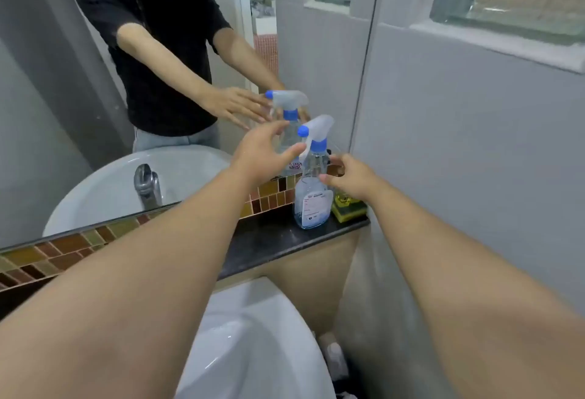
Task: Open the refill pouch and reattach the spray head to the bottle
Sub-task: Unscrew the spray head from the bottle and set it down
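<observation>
Head view, hands flanking bottle, sponge half hidden

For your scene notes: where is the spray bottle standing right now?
In the head view, the spray bottle stands at the right end of the dark shelf under the mirror, beside a yellow sponge, between both reaching hands.

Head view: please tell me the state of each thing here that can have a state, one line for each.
spray bottle: upright on the dark ledge, little liquid inside.
spray head: on the bottle's neck.
left hand: fingers spread, near the bottle, holding nothing.
right hand: fingers loosely curled, beside the bottle; contact unclear.
sponge: lying behind the bottle.
</observation>
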